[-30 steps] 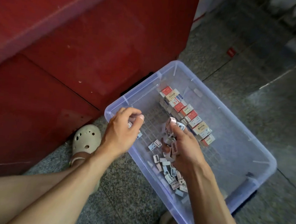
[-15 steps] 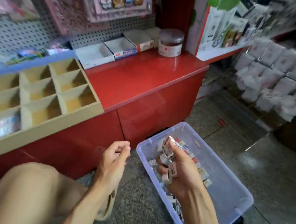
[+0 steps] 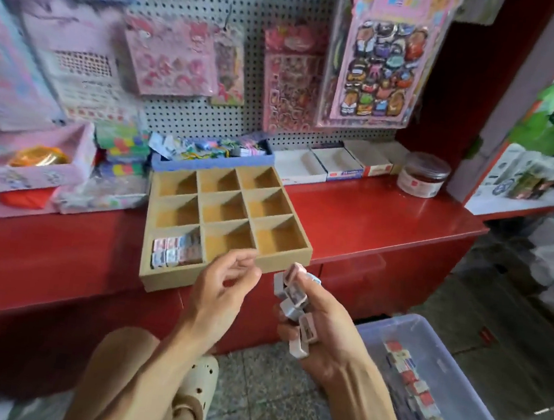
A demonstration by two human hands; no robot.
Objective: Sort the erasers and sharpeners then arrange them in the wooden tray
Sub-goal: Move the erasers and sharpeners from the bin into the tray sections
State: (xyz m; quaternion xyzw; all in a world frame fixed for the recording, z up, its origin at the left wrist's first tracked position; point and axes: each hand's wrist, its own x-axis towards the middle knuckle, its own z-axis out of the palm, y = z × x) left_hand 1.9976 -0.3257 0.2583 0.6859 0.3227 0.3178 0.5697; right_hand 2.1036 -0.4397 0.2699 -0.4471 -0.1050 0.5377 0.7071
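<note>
The wooden tray [image 3: 292,257] with a grid of square compartments sits on the red counter, overhanging its front edge. Its near-left compartment holds several small wrapped erasers [image 3: 177,249]; the other compartments look bare. My right hand [image 3: 319,330] is shut on a stack of several small erasers [image 3: 294,305], held just below the tray's near-right corner. My left hand [image 3: 221,291] hovers beside it, in front of the tray's near edge, fingers loosely curled and holding nothing that I can see. More erasers [image 3: 419,392] lie in the clear plastic bin [image 3: 495,397] on the floor at lower right.
The red counter [image 3: 370,219] carries white cardboard boxes [image 3: 337,163], a lidded jar [image 3: 423,174], a blue box of small items [image 3: 206,152] and pink packages. Sticker sheets hang on the pegboard [image 3: 249,70] behind. My knee and a beige clog [image 3: 197,389] are on the stone floor.
Both hands rose from the plastic bin to the tray's front edge, the right one carrying the stack of erasers. My view swung up from the floor to the counter and pegboard.
</note>
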